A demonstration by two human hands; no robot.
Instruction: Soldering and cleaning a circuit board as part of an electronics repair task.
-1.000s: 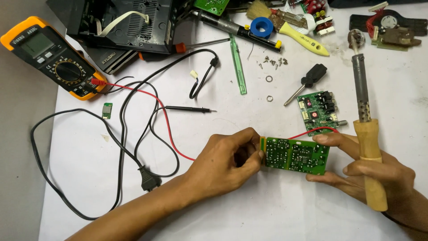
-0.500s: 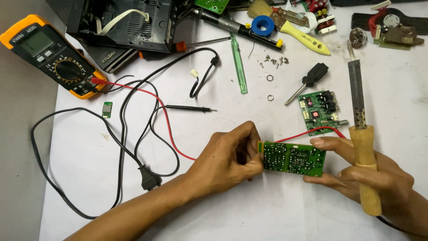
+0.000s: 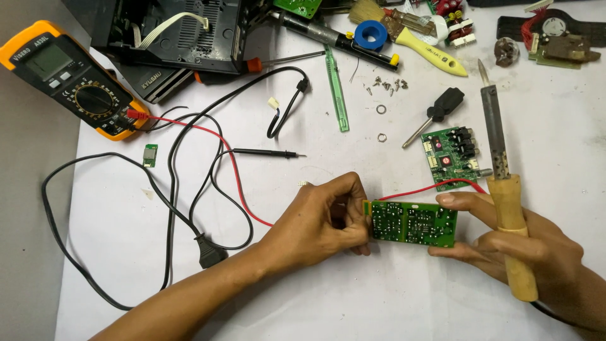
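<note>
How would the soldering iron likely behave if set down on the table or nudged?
The soldering iron in the right hand has a round wooden handle, so it would probably roll. Its long metal shaft looks stiff. The cord trailing from the handle might tug it sideways.

Both hands pinch a green circuit board (image 3: 412, 223) (right hand (image 3: 517, 246) also grips soldering iron (image 3: 502, 183)).

A white tabletop (image 3: 353, 303) carries the clutter. Far left lies an orange multimeter (image 3: 69, 79), its red lead (image 3: 233, 170) and a black probe (image 3: 268, 153) trailing toward the middle. A black power cord (image 3: 126, 208) loops at the near left, ending in a plug (image 3: 210, 254). A small green circuit board (image 3: 454, 155) lies right of centre, beside a black-handled screwdriver (image 3: 435, 117). Loose screws (image 3: 386, 84) and a green plastic strip (image 3: 336, 88) lie farther back.
</note>
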